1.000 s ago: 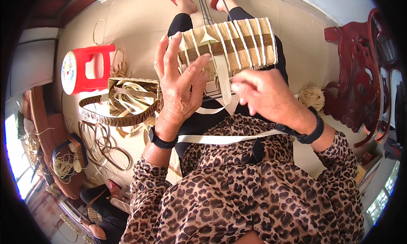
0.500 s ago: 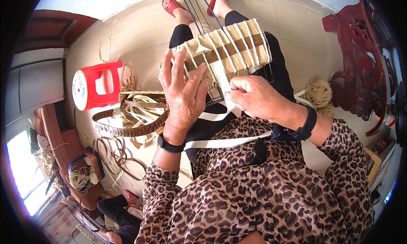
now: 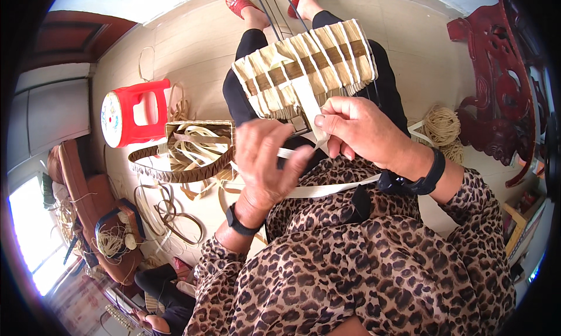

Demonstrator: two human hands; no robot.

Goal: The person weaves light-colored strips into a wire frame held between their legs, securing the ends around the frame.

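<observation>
A woven piece [image 3: 315,58] of pale and brown flat material, crossed by white cords, rests over a thin black metal frame [image 3: 301,124] between my knees. One pale flat strip [image 3: 306,97] comes out of its near side. My right hand [image 3: 356,128] pinches this strip between thumb and fingers, just off the near edge. To the left, my left hand [image 3: 263,158] hovers apart from the woven piece, somewhat blurred, its thumb and fingers spread. A length of the strip passes close by its thumb. Another pale strip [image 3: 327,189] runs across my lap.
A red plastic stool [image 3: 137,114] lies tipped at the left, beside a woven basket [image 3: 175,173] full of strips. Loose brown strips [image 3: 166,213] curl on the floor. At the right are a cord bundle [image 3: 441,127] and carved red furniture [image 3: 482,102]. Another person's leg [image 3: 166,295] shows lower left.
My left hand has let go of the woven piece and come back toward my lap. The right hand keeps its pinch on the strip and has shifted slightly.
</observation>
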